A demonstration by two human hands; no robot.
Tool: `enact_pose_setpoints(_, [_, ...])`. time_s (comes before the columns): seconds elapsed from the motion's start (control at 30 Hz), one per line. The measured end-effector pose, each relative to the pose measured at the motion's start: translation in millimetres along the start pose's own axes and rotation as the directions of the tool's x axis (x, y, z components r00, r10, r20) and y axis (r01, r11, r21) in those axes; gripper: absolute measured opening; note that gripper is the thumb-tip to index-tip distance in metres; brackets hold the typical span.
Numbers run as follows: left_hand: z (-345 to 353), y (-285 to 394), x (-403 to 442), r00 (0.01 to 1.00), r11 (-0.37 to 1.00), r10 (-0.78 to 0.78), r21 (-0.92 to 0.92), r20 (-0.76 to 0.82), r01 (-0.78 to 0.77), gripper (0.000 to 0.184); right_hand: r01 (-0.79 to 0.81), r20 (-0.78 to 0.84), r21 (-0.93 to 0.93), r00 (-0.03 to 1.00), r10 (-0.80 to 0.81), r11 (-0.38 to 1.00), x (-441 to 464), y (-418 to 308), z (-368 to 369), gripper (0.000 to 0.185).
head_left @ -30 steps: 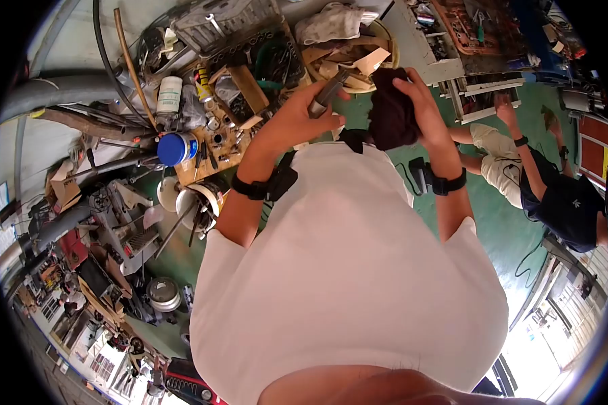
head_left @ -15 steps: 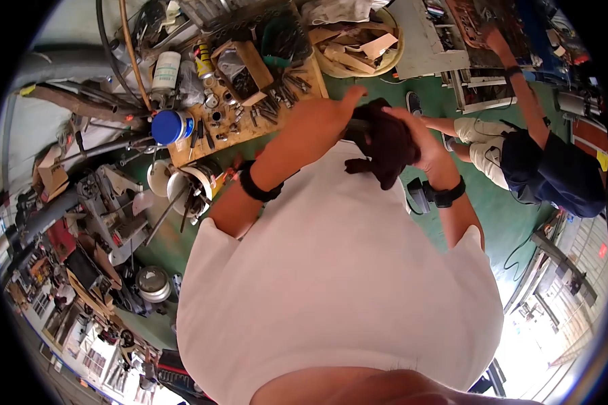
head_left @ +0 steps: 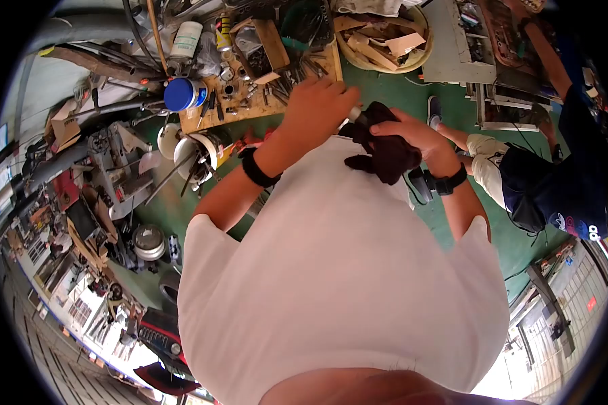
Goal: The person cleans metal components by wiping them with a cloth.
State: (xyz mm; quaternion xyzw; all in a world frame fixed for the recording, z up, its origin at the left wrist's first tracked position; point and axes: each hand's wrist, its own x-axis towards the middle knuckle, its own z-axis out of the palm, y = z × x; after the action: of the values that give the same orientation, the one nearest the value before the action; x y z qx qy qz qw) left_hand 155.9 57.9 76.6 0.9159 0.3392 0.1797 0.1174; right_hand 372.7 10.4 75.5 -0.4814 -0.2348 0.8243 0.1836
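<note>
My right hand (head_left: 415, 133) is closed around a dark maroon cloth (head_left: 392, 150), whose loose end hangs over the front of my white shirt. A short, shiny metal piece (head_left: 355, 115) pokes out of the cloth on its left side. My left hand (head_left: 317, 111) has its fingers curled at the outer end of that piece. How far the metal reaches inside the cloth is hidden. Both hands are in front of my chest, near the wooden workbench (head_left: 213, 121).
Tools, sockets and a blue-lidded tub (head_left: 184, 94) cover the bench. A round bin (head_left: 385, 61) of cardboard scraps stands beyond. Buckets (head_left: 194, 158) with rods are at left. Another person (head_left: 550, 169) leans over a metal cabinet (head_left: 459, 50) at right.
My left hand has drawn back a little from the cloth and its thumb has folded in, exposing the metal piece. The view has shifted, and the other person has moved.
</note>
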Motion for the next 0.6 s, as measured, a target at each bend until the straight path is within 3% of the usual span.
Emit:
enact_pose_setpoints(0.03, [2,1,-3,0.986,0.995,-0.099,0.006,0.132,0.099,0.019,0.004,0.073,-0.046,0.997,0.000,0.999,5,-2,-6,0.046])
enact_pose_setpoints(0.07, [6,0,-4,0.984,0.994,-0.109,0.014,0.138,0.108,0.019,0.001,0.086,-0.046,0.996,0.003,0.999,13,-1,-11,0.046])
enact_pose_setpoints(0.1, [11,-1,-7,0.956,0.987,-0.161,0.041,0.245,0.156,0.018,0.079,0.103,-0.404,0.994,-0.040,0.911,24,4,-16,0.043])
enact_pose_setpoints(0.13, [16,-2,-10,0.912,0.977,-0.212,0.074,0.350,0.198,0.019,0.152,0.135,-0.702,0.988,-0.080,0.696,32,7,-17,0.041])
enact_pose_setpoints(0.17, [24,-4,-14,0.907,0.976,-0.218,0.081,0.361,0.202,0.019,0.158,0.145,-0.694,0.986,-0.078,0.702,37,11,-12,0.041])
enact_pose_setpoints(0.2, [34,-9,-20,0.887,0.963,-0.267,0.132,0.378,0.234,0.018,0.269,0.119,-0.885,0.919,-0.376,0.379,40,17,-3,0.035])
enact_pose_setpoints(0.23, [45,-13,-28,0.865,0.947,-0.315,0.183,0.391,0.263,0.018,0.239,0.186,-0.971,0.756,-0.628,0.000,42,24,3,0.030])
enact_pose_setpoints(0.27, [61,-20,-36,0.859,0.946,-0.320,0.189,0.399,0.265,0.018,0.240,0.205,-0.970,0.700,-0.684,-0.046,49,33,1,0.031])
enact_pose_setpoints(0.3, [79,-32,-41,0.712,0.860,-0.418,-0.008,0.565,0.511,0.016,0.247,0.211,-0.968,0.694,-0.689,-0.047,51,32,1,0.031])
enact_pose_setpoints(0.33, [82,-38,-38,0.538,0.666,-0.428,-0.149,0.726,0.731,0.015,0.222,0.267,-0.962,0.636,-0.724,-0.160,54,30,1,0.026])
enact_pose_setpoints(0.37, [85,-37,-38,0.536,0.668,-0.431,-0.142,0.726,0.730,0.015,0.185,0.321,-0.947,0.582,-0.747,-0.263,53,30,2,0.022])
enact_pose_setpoints(0.43, [86,-25,-31,0.407,0.234,-0.210,-0.358,0.889,0.904,0.018,0.170,0.345,-0.937,0.592,-0.728,-0.306,58,36,-2,0.020])
enact_pose_setpoints(0.47, [90,-26,-29,0.408,0.240,-0.203,-0.358,0.890,0.902,0.018,0.150,0.371,-0.922,0.604,-0.705,-0.357,60,37,-5,0.019])
enact_pose_setpoints(0.53, [103,-30,-27,0.290,0.201,-0.075,-0.270,0.954,0.942,0.021,0.159,0.402,-0.907,0.605,-0.688,-0.390,53,33,-11,0.018])
enact_pose_setpoints(0.57, [109,-29,-29,0.291,0.209,-0.065,-0.272,0.954,0.939,0.021,0.178,0.440,-0.888,0.604,-0.665,-0.425,51,32,-13,0.018])
enact_pose_setpoints(0.6, [111,-26,-30,0.391,0.246,-0.123,-0.354,0.912,0.902,0.023,0.168,0.432,-0.890,0.606,-0.668,-0.423,50,32,-14,0.018])
